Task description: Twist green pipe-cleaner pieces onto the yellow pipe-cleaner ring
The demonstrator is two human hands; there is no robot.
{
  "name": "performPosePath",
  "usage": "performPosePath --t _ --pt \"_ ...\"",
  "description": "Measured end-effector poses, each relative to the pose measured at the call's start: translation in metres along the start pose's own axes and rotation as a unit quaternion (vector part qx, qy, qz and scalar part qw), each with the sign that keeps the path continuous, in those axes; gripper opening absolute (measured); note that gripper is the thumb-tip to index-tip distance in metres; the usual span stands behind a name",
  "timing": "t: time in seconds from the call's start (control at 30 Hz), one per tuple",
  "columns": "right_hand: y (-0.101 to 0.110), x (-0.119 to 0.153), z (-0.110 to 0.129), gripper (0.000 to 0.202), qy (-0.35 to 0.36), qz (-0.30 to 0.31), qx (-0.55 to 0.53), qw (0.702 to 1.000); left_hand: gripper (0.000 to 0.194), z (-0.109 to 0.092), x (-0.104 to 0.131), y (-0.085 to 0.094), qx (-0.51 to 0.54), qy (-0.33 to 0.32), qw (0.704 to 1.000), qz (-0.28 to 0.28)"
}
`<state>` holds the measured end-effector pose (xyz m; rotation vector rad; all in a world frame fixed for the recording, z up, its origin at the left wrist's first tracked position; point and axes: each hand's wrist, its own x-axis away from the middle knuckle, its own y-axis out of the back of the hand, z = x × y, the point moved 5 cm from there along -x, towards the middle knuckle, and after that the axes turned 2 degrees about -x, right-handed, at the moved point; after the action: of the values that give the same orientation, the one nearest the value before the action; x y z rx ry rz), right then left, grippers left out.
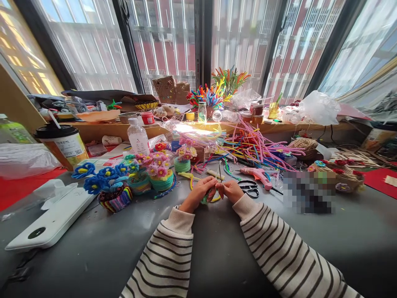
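Note:
My left hand (201, 191) and my right hand (231, 191) meet above the middle of the dark table, fingertips pinched close together. Between them a thin pipe cleaner (220, 170) sticks up, its lower part hidden by the fingers. A bit of green fuzzy material (204, 200) shows under my left hand. Just beyond the hands lie yellow pipe cleaners (189, 177). Black-handled scissors (249, 188) rest right of my right hand, with a pink glue gun (257, 177) behind them.
Pots of fuzzy flowers, blue (107, 178), pink (158, 167), stand at left. A white device (51, 221), a coffee cup (66, 145) and a water bottle (138, 136) are there too. Loose pipe cleaners (260, 147) and a twine ball (303, 148) lie at back right.

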<state>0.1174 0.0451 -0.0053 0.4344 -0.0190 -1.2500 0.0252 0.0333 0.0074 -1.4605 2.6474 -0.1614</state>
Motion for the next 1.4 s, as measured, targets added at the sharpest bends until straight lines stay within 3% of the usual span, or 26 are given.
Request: performPosePath --t 0.17,0.27,0.4,0.6,1.0,1.4 --pt "-0.005 0.0 -0.003 0.067 -0.029 0.061 -0.004 0.998 0.025 -0.003 -0.002 0.004 0.028 -0.038 0.998 -0.028" --pt "-0.008 0.001 -0.001 0.067 -0.011 0.088 -0.007 0.996 0.026 -0.003 -0.001 0.002 0.001 -0.028 0.999 -0.015" --pt "0.0 0.001 0.003 0.06 0.026 0.027 0.009 0.999 0.027 -0.004 0.002 -0.004 -0.042 -0.017 0.999 0.027" --pt "0.005 0.002 0.006 0.057 0.026 -0.016 0.01 0.999 0.03 -0.001 0.0 0.001 -0.038 -0.018 0.999 -0.008" --pt "-0.01 0.002 0.009 0.07 0.044 0.1 0.031 0.994 0.027 -0.007 0.004 0.002 -0.031 -0.026 0.999 -0.024" --pt "-0.006 0.001 0.004 0.058 0.027 0.031 -0.002 0.999 0.027 -0.004 0.002 0.006 -0.009 -0.035 0.999 -0.025"
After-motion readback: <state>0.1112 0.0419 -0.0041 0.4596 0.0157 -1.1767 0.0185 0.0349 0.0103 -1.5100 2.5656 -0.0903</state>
